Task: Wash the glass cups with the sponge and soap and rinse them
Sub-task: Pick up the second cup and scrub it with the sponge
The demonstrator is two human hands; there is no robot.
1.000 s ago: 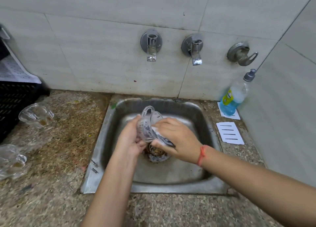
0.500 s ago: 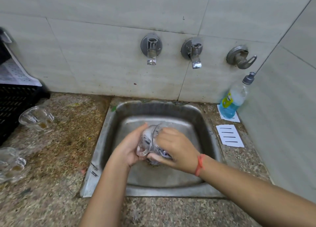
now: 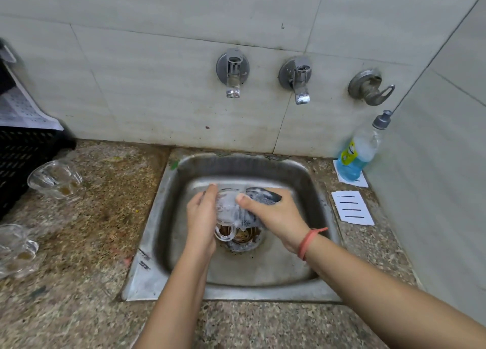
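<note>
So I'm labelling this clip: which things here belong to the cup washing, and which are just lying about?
Part of the job: glass cup in the left hand, sponge in the right hand, soap bottle, two cups waiting on the counter, sink, taps.
Lying about: white slotted tray, black crate.

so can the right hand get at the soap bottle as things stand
Probably yes: the soap bottle stands on the counter right of the sink with nothing upright between, but the right hand grips the sponge.
</note>
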